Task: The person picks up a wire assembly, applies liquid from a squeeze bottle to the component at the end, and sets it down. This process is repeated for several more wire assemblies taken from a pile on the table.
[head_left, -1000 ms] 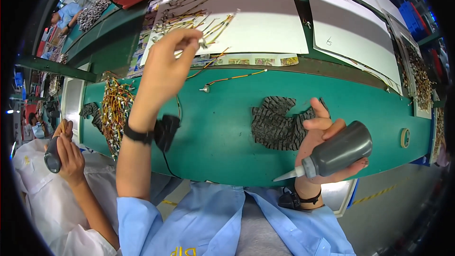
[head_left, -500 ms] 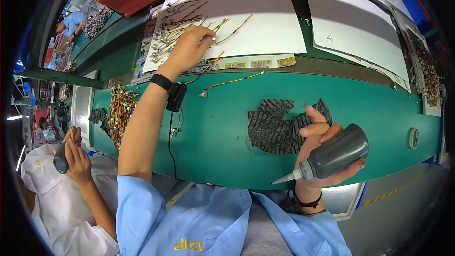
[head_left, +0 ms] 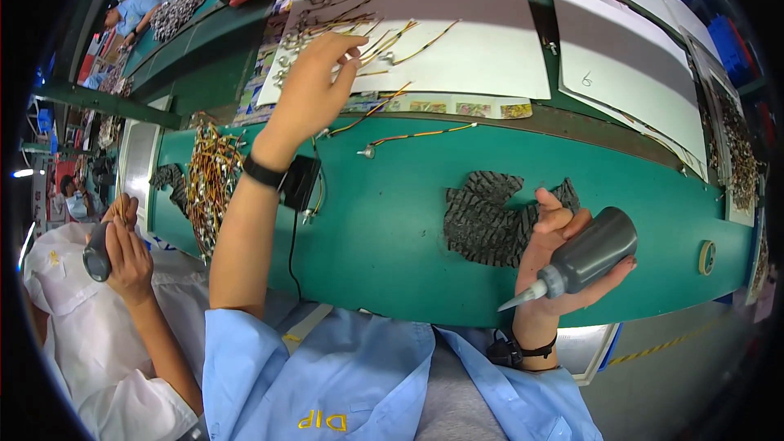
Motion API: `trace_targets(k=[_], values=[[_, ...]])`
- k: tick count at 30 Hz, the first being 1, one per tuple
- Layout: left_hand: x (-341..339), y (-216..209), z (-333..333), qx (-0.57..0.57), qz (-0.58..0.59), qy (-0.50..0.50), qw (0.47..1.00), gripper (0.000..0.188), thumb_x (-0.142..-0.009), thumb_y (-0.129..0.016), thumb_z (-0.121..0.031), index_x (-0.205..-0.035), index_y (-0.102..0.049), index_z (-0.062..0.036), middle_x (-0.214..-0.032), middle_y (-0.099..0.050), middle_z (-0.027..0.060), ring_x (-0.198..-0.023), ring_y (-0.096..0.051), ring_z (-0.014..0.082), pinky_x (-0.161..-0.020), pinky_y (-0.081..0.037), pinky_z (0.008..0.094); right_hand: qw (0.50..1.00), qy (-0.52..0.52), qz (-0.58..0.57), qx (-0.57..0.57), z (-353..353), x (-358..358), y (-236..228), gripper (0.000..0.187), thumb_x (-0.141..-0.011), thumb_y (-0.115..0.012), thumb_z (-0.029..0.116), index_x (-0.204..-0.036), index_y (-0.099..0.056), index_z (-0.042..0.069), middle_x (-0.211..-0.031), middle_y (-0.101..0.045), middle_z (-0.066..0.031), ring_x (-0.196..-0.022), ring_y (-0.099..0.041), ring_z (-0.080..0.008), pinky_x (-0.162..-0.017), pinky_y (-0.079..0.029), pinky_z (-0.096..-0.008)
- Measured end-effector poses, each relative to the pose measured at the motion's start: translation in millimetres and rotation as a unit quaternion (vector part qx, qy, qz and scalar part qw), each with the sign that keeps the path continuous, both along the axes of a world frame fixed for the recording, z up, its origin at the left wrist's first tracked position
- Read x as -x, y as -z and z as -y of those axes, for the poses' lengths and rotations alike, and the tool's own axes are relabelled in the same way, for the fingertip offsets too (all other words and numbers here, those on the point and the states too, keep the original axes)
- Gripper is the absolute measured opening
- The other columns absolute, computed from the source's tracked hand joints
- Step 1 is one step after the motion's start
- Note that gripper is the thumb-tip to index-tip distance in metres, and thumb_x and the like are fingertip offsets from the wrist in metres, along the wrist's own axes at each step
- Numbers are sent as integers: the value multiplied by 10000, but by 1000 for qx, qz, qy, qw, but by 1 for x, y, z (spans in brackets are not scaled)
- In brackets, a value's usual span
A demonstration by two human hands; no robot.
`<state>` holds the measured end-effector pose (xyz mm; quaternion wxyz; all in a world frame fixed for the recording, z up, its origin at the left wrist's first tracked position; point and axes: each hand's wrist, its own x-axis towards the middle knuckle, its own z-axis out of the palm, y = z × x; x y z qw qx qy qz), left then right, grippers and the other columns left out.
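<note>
My left hand [head_left: 314, 90], wearing a black wristband, is over the white board [head_left: 457, 33] at the far side of the bench. Its thumb and fingers are apart, and I see nothing between them. Around it, several small metal parts with yellow, red and black wire leads [head_left: 400, 41] lie in a rough row on the board. In my right hand [head_left: 543, 269], nearer me, lies a dark grey squeeze bottle [head_left: 600, 245] with a pale pointed nozzle, tilted down to the left. The fingers curl around the bottle from behind and below.
A black striped cloth [head_left: 482, 216] lies on the green mat [head_left: 392, 253] behind my right hand. At left sits a heap of wired parts [head_left: 214, 188]. Two single wired parts lie near the board's front edge. A tape roll [head_left: 707, 257] is at right. A co-worker's hand [head_left: 126, 261] holds a dark bottle.
My left hand has drawn back leftward across the board, and its fingers have spread from a closer grouping. My right hand still holds the bottle. The whole view has shifted slightly.
</note>
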<state>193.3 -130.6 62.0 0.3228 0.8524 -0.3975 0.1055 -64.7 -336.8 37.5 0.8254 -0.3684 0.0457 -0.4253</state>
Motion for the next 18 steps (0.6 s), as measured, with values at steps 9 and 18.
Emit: trace_targets(k=[9,18], values=[[161,-40,-104,12,-160,-178,971,188,-866,-642,-83,-1042,-652,-16,-886,-671,106,-835,-631,211,-700,-466,314,971,-48,-103,-210,-8,-1,-13,688,-897,-383,716,-800,-503,46,-551,-347,-31,-499,-327,-153,-674,-344,-331],[193,36,-139,12,-139,-298,944,281,-815,-668,-62,-1081,-602,3,-862,-564,137,-820,-591,292,-717,-478,386,959,-155,-120,-205,-41,-6,-10,659,-887,-453,698,-783,-490,48,-502,-281,13,-410,-196,-103,-576,-260,-270]])
